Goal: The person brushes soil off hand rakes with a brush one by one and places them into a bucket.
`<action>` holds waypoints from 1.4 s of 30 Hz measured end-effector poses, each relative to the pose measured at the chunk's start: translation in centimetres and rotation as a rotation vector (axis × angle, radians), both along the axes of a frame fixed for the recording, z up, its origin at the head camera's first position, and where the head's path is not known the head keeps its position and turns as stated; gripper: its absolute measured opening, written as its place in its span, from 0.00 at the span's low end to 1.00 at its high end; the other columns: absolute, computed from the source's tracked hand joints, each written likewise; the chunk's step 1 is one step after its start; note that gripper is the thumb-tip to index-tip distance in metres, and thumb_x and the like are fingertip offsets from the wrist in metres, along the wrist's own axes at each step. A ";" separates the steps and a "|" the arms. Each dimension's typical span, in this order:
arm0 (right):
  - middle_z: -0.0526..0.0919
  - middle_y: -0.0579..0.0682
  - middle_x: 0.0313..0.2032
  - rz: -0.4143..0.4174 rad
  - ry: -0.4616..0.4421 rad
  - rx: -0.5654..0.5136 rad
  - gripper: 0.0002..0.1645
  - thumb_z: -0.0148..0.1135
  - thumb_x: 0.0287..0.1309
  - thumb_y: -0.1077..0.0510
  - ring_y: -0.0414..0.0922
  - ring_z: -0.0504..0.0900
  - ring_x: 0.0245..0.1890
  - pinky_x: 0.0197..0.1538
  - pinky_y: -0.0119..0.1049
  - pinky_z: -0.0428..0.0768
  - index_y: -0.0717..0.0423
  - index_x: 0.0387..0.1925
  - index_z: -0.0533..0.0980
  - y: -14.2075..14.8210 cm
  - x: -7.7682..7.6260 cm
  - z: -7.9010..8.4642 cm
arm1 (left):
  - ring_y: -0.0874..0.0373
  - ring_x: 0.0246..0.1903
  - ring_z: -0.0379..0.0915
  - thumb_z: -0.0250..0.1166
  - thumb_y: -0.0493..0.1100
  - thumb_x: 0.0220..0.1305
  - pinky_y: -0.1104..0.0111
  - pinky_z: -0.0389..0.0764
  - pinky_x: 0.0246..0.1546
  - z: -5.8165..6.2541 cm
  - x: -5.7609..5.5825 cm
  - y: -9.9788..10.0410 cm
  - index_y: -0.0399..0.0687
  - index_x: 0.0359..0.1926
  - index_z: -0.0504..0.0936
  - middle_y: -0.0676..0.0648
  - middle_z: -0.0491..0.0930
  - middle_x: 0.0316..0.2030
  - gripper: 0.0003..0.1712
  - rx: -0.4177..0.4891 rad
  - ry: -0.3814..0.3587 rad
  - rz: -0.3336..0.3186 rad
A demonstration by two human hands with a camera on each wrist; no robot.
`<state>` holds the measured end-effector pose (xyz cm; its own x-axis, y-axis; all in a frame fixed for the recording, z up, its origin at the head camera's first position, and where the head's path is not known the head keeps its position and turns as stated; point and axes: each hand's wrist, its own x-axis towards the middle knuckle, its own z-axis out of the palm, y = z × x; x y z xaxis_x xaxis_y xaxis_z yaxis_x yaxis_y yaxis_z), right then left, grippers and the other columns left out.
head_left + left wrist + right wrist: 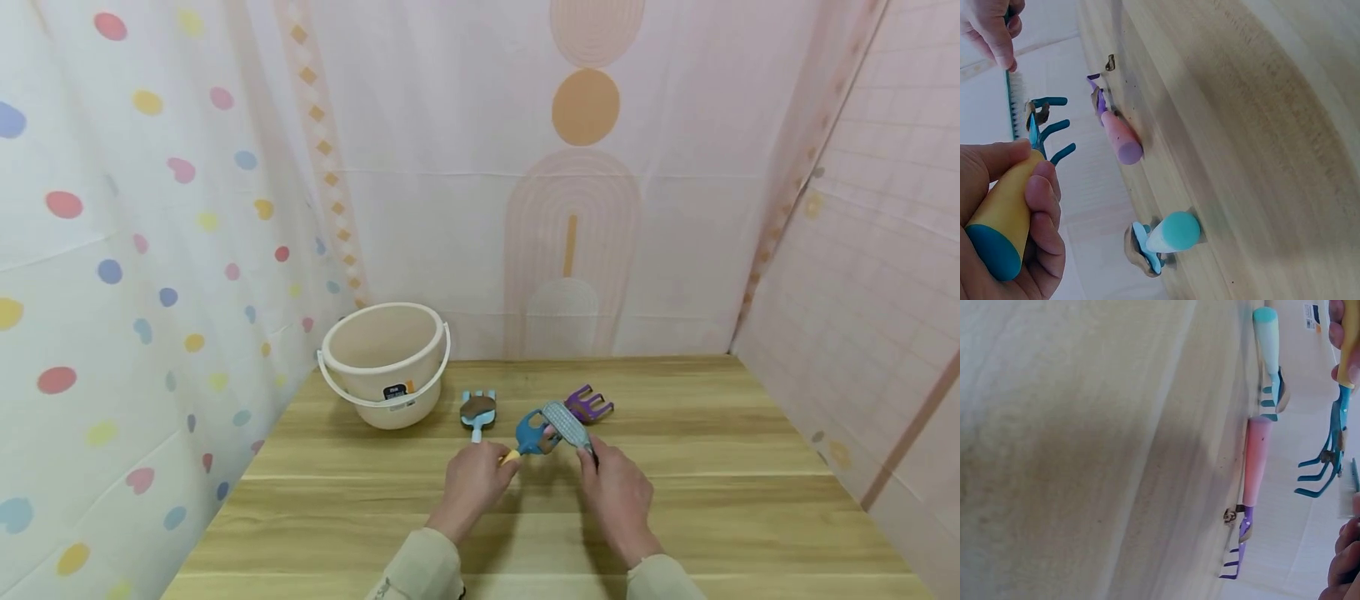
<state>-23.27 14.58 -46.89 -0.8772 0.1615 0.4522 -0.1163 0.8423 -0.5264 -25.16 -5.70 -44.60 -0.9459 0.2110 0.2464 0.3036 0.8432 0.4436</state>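
Note:
My left hand (474,485) grips the yellow handle of a blue garden hand rake (529,435), raised above the table. Brown, mud-like clumps cling to its head, as the left wrist view shows. In my right hand (621,498) is a scrubbing brush (566,423) with a grey-green back and pale bristles, held at the rake's head; whether the bristles touch it I cannot tell. A purple hand rake (588,405) with a pink handle (1121,139) lies beyond the brush. Left of it rests a light blue hand rake (477,410) with a brown patch on its head.
A cream bucket (405,385) with a white handle stands at the table's back left. One small brown crumb (1110,62) lies on the wooden table (720,500) near the purple rake. Patterned curtains (442,208) hang behind and along both sides.

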 end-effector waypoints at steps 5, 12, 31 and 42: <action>0.86 0.51 0.32 0.111 0.048 0.038 0.18 0.66 0.62 0.53 0.50 0.83 0.26 0.22 0.44 0.73 0.53 0.52 0.83 -0.3 0.3 0.0 | 0.62 0.17 0.64 0.66 0.48 0.64 0.67 0.65 0.19 -0.1 -0.2 -0.2 0.51 0.26 0.85 0.59 0.71 0.16 0.11 -0.007 0.027 0.019; 0.87 0.54 0.35 0.109 -0.036 0.073 0.17 0.65 0.63 0.53 0.53 0.85 0.30 0.22 0.43 0.74 0.51 0.52 0.83 -0.4 0.4 -0.1 | 0.62 0.17 0.64 0.66 0.47 0.65 0.68 0.65 0.18 -0.3 -0.2 -0.2 0.50 0.26 0.84 0.59 0.70 0.15 0.11 -0.013 0.021 0.004; 0.85 0.50 0.29 0.160 0.151 0.140 0.16 0.69 0.59 0.55 0.47 0.81 0.21 0.19 0.40 0.73 0.53 0.49 0.83 -0.9 0.4 -0.3 | 0.61 0.18 0.64 0.64 0.47 0.65 0.66 0.66 0.20 0.3 -0.3 -0.6 0.50 0.27 0.85 0.57 0.71 0.17 0.11 -0.003 -0.005 0.034; 0.80 0.49 0.24 0.055 0.089 0.169 0.17 0.67 0.62 0.53 0.49 0.78 0.18 0.18 0.41 0.71 0.54 0.51 0.83 -1.1 0.2 -0.9 | 0.61 0.18 0.65 0.65 0.47 0.65 0.66 0.66 0.20 0.3 -0.4 -0.2 0.50 0.24 0.83 0.58 0.70 0.16 0.13 0.048 -0.028 0.038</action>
<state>-23.09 13.46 -47.79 -0.8381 0.0297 0.5447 -0.2044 0.9087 -0.3640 -25.56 -5.90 -44.26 -0.9597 0.1629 0.2288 0.2584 0.8314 0.4920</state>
